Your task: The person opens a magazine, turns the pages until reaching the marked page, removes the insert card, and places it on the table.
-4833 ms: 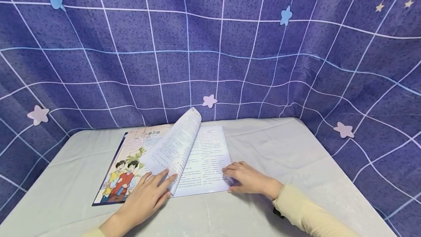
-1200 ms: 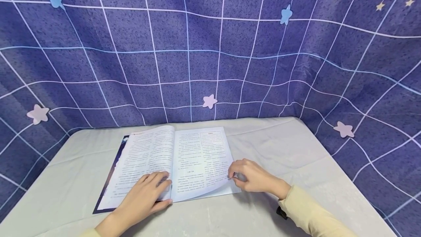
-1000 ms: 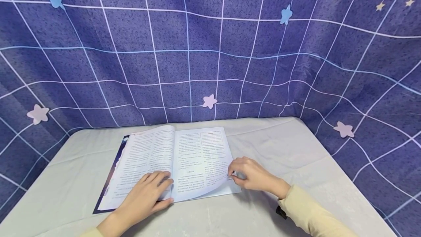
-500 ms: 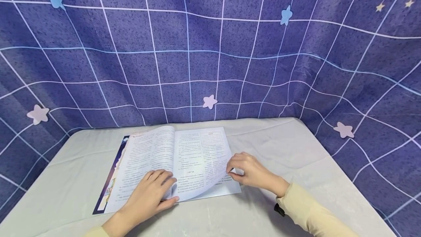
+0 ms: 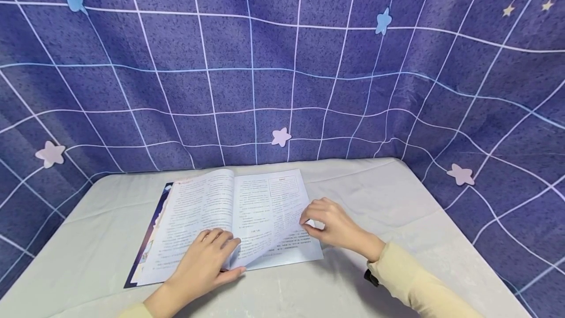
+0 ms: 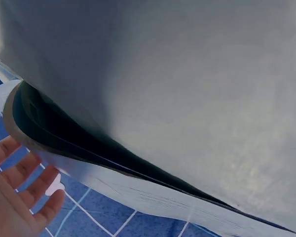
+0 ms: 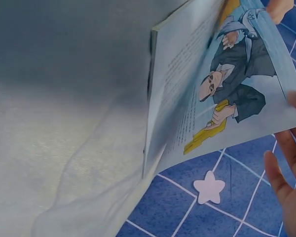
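A person's right hand (image 5: 333, 222) pinches the lower outer corner of a page (image 5: 258, 220) between thumb and fingers, curling it up from the right side of an open book (image 5: 216, 200) lying left of centre on a grey-covered table (image 5: 375, 185). The corner sits higher than half a second ago; the hand is up and slightly left, and more of the printed leaf (image 5: 295, 254) beneath shows. Text now fills the left side, where a drawing of two figures showed nearly five seconds earlier. The left hand (image 5: 205, 259), fingers relaxed and gripping nothing, rests low on that side by the gutter, a little right of its earlier spot. A coloured drawing (image 7: 237, 84) shows in the right wrist view. The dark cover (image 5: 147, 244) juts past the pages at left. The book's far edge runs near the table's back edge, before a blue curtain (image 5: 247, 87). A strip of table lies to the left; a wider stretch runs right, toward the slanting edge beyond the sleeve (image 5: 419, 283).
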Demonstrator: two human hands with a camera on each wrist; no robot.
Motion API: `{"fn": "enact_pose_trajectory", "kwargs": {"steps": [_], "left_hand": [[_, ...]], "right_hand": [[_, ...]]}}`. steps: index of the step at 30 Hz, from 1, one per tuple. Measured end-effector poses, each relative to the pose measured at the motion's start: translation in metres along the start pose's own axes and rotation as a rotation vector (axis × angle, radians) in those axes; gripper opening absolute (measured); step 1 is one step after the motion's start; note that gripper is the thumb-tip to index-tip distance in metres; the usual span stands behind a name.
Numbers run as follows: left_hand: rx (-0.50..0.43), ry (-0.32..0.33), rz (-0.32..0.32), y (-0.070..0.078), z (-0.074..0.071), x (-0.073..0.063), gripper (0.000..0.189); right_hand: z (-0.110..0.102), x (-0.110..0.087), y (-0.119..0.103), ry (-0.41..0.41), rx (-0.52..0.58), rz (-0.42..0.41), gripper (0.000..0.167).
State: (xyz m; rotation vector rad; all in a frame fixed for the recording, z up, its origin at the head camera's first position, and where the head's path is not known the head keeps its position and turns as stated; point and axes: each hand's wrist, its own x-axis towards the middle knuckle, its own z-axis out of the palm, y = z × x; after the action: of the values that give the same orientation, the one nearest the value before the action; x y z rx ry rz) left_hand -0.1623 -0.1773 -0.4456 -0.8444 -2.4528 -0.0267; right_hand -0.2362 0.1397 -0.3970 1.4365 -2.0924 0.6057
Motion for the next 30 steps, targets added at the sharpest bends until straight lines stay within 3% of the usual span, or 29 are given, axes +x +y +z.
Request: {"fn": "enact_pose_trajectory", "kwargs": {"steps": [15,30], "left_hand": [[0.033,-0.068,-0.049,0.001,0.004,0.000,0.059],[0.018,-0.032,-0.028,-0.002,0.006,-0.002,0.051]], "right_hand": [[-0.003,0.010,-0.003,0.048,0.001,-0.021,0.004],[-0.004,0.011,-0.002,0.056,0.022,-0.018,0.002]]}}
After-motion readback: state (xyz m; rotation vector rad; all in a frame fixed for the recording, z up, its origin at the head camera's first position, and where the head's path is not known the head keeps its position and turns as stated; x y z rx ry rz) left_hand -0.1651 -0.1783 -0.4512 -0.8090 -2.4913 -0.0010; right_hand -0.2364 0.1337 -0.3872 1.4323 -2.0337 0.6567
